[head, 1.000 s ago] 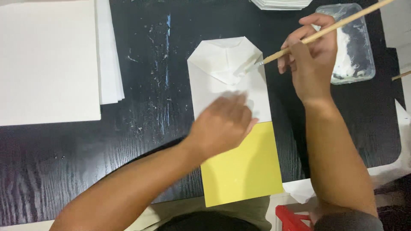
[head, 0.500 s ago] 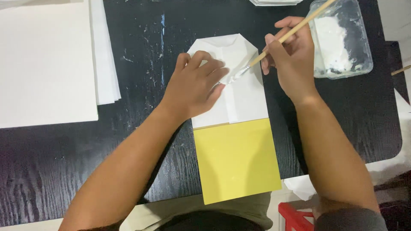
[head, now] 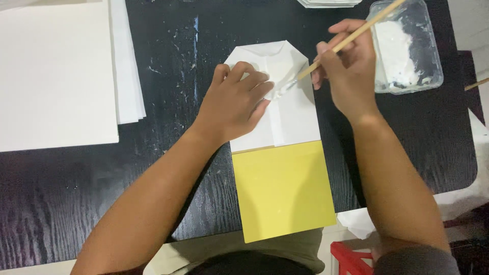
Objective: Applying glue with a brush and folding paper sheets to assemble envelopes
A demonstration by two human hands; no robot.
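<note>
Left hand (head: pixel 235 102) lies flat, fingers spread; right hand (head: pixel 346 71) pinched in a grip.

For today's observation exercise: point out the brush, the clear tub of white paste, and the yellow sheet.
brush (head: pixel 351 38), head view, on the middle of its wooden handle.
clear tub of white paste (head: pixel 432 61), head view, on its right wall.
yellow sheet (head: pixel 282 191), head view, on its bare centre.

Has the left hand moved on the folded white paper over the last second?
Yes. The left hand has slid up the folded white paper, away from the yellow sheet and toward the brush tip.
</note>
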